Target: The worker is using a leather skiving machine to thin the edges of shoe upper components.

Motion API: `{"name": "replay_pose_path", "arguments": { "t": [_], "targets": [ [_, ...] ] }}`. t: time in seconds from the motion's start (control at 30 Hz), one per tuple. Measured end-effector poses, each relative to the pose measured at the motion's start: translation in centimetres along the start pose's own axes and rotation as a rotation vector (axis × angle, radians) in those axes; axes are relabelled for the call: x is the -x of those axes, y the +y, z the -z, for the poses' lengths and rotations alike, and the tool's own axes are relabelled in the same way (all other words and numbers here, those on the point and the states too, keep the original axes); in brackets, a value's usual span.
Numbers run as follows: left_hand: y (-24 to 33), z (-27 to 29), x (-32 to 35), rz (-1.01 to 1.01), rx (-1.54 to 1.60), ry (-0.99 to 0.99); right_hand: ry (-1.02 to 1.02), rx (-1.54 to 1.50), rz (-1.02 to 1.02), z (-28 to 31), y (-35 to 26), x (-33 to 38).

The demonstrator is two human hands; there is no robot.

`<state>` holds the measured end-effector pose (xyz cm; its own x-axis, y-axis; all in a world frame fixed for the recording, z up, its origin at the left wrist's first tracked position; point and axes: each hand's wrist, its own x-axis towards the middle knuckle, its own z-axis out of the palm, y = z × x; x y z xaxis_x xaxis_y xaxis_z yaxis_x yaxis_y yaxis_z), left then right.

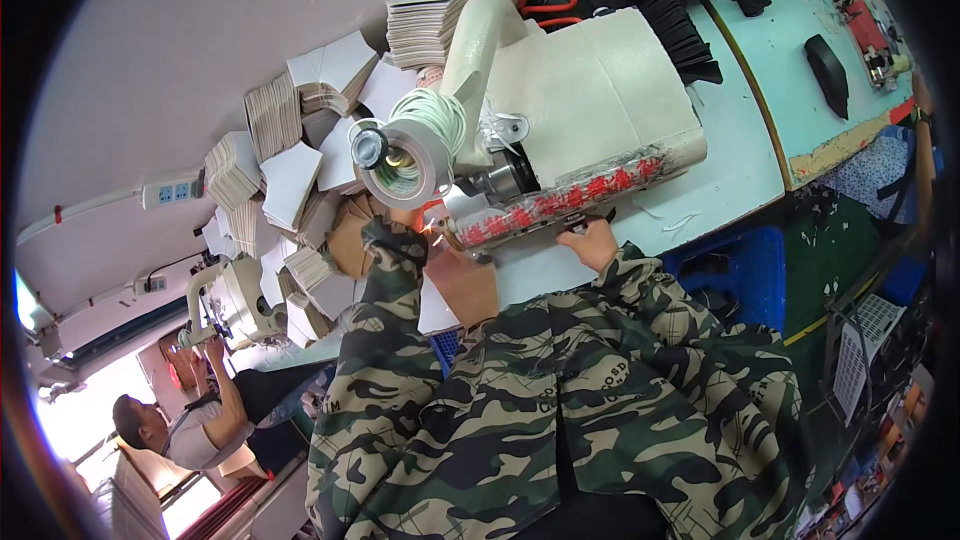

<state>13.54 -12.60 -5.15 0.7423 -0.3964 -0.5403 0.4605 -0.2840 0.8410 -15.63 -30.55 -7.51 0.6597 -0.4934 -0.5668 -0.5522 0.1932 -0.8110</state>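
Wears a loose, long-sleeved fabric jacket (500,405) in green, black and beige camouflage with dark lettering, over black clothing (590,517).

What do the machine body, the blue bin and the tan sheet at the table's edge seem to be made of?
Machine body: probably painted metal; smooth cream, worn dark along its front edge.
Blue bin: likely moulded plastic; even colour, slight sheen.
Tan sheet: perhaps leather or board; flat and matte, unclear which.

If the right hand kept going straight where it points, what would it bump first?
Probably the small black part at the cream machine's front edge. The right hand looks right beside it, but this view can't settle whether they touch.
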Motion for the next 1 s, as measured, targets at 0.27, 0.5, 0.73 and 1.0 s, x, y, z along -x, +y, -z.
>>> {"name": "replay_pose_path", "arguments": {
  "t": [0.27,0.5,0.73,1.0],
  "targets": [
    [1.3,0.8,0.2,0.003,-0.008,-0.041,-0.173,-0.236,-0.158,0.1,-2.0,0.5],
    [2.4,-0.2,-0.1,0.031,0.012,-0.191,-0.143,-0.209,-0.224,1.0,-1.5,0.5],
    [3.2,3.7,4.6,-0.659,-1.380,-0.148,-0.240,-0.493,-0.476,1.1,-2.0,0.3],
    [-0.6,4.1,14.6,-0.334,-1.289,-0.288,-0.084,-0.389,-0.250,-0.5,-1.6,0.1]
  ]
}}
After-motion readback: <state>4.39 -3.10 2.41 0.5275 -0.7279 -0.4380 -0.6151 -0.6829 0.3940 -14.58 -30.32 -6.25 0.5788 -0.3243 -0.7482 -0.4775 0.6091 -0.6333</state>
